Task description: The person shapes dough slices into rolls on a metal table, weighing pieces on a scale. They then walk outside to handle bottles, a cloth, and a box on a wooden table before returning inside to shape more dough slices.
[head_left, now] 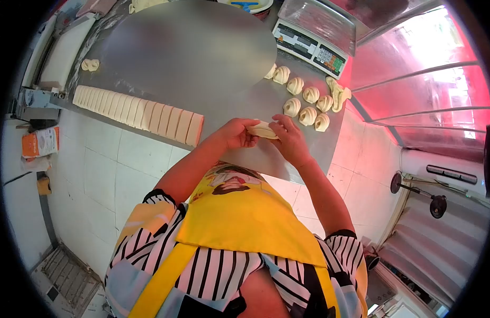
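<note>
A pale, ridged strip of dough (263, 130) stretches between my two hands, just above the near edge of the metal table. My left hand (238, 133) pinches its left end between thumb and fingers. At the other end, my right hand (290, 140) has its fingers closed over the dough, hiding that tip. To the left, a long row of cut dough slices (134, 112) lies along the table edge. Several twisted dough rolls (307, 115) sit to the right of my hands, with a longer loose piece of dough (337, 94) beyond them.
A digital scale (311, 49) with a metal pan stands at the back right of the metal table (250, 161). One small twisted dough piece (90, 64) lies far left. A bowl (255, 6) is at the top edge. The table's middle is blurred.
</note>
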Demonstrator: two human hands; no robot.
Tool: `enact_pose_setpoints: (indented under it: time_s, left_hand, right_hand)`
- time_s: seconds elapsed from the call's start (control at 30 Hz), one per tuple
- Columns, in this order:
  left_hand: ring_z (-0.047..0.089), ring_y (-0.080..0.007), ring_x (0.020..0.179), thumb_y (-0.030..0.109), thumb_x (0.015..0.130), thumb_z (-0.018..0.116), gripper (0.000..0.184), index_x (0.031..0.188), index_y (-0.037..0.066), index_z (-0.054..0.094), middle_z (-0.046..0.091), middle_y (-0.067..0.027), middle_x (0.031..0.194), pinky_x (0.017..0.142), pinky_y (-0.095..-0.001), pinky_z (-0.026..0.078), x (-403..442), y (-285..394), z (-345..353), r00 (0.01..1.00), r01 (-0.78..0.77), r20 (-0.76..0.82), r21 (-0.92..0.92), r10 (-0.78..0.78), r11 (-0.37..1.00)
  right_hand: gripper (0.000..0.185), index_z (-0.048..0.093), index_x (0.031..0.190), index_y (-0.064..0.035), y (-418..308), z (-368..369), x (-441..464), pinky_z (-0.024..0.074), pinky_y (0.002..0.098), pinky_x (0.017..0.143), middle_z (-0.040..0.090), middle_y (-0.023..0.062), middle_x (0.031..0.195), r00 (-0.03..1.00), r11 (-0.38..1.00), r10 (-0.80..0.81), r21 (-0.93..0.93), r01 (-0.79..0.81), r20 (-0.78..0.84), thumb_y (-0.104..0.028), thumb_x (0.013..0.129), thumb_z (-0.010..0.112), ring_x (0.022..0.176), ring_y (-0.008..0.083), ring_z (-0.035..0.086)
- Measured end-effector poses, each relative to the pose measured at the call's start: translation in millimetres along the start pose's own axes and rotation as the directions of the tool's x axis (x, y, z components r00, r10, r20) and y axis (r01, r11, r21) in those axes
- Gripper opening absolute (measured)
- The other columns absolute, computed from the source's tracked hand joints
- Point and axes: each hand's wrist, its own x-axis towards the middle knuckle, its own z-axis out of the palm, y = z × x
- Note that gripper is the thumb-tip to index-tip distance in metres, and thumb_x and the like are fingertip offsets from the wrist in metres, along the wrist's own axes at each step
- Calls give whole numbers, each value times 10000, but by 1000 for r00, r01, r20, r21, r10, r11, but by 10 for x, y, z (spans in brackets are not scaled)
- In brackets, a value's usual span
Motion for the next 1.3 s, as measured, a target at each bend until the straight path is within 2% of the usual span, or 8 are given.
enact_pose_setpoints:
  time_s: [0.1,0.13,0.23,0.43,0.53,0.73,0.87,1.3]
  left_hand:
    - [624,-255,769,208,865,566,228,1022,43,557,615,-112,914,673,-332,509,-58,-38,175,857,-329,30,801,514,501]
    - [625,-271,772,206,857,570,238,1034,47,556,619,-119,914,678,-344,507,-99,-72,273,686,-306,215,952,695,8]
    - [619,-308,748,189,830,582,262,1055,56,555,628,-129,889,682,-359,496,27,-182,206,405,-423,471,856,784,-297]
    - [625,-288,713,121,741,618,251,975,29,609,638,-129,850,653,-348,494,-2,-63,103,777,-299,-104,807,620,510]
    - [614,-276,660,95,711,627,237,935,20,624,635,-122,817,620,-352,489,-30,-120,106,792,-200,-77,904,605,378]
    - [539,-251,715,68,715,633,228,938,33,608,532,-107,887,669,-347,467,-27,-474,219,531,-429,501,854,684,-294]
    - [521,-206,758,25,721,648,352,1055,45,536,476,-110,989,689,-321,462,-92,-431,183,469,-512,354,855,809,-77]
    - [616,-184,774,152,816,578,245,1022,20,600,652,-122,871,723,-308,475,171,-237,83,720,-428,225,889,656,165]
  right_hand:
    - [270,561,1026,-69,-42,-1,-51,505,331,728,584,100,880,911,914,396,49,-403,118,-145,781,647,783,291,611]
    - [264,561,1037,-70,0,80,-104,506,328,720,588,95,887,765,671,608,378,-638,212,-148,795,631,781,269,616]
    - [270,559,1079,-70,29,203,-151,506,316,690,602,83,885,474,-144,659,717,-682,584,-150,824,600,766,206,621]
    - [340,542,1137,-57,-176,-47,-129,494,281,653,618,60,806,856,572,327,637,-517,401,-111,808,612,700,149,588]
    - [270,567,1068,-34,-148,-73,21,489,259,653,603,27,787,826,693,425,454,-561,371,-88,808,616,676,130,570]
    - [210,606,934,-6,175,167,100,496,259,599,610,39,779,533,65,701,702,-709,474,-190,835,627,659,130,590]
    - [274,591,947,-20,262,479,0,534,314,669,623,72,882,465,-412,427,625,-663,775,-283,873,568,760,171,619]
    - [336,554,1022,-72,370,575,-150,527,317,601,595,80,862,428,-105,633,619,-778,645,-375,932,441,636,154,573]
